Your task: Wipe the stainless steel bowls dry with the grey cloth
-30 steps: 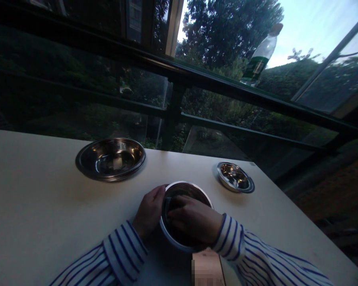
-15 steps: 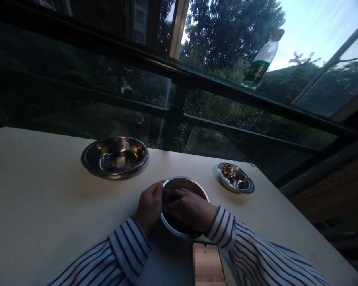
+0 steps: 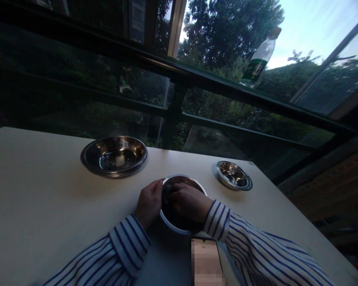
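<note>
A round metal bowl (image 3: 174, 228) stands tilted in front of me, its inside dark. My left hand (image 3: 149, 201) is closed on the bowl's left rim, thumb along the top edge. Reaching into the bowl, my right hand (image 3: 188, 200) has its fingers curled against the inner left wall. A dull greyish patch shows by those fingertips; whether it is a held thing or the bowl's wall I cannot tell. Just below the bowl lies a phone (image 3: 207, 260) with its screen up and blurred out.
A wide stack of metal basins (image 3: 115, 173) sits at the back left of the white table (image 3: 62, 206). At the back right is a small metal bowl (image 3: 234, 175). Beyond the table's far edge, a plastic bottle (image 3: 258, 63) with a green label stands on the window rail (image 3: 214, 83).
My right hand has shifted slightly up and left inside the bowl. My left hand keeps its grip on the rim. The whole view has moved a little.
</note>
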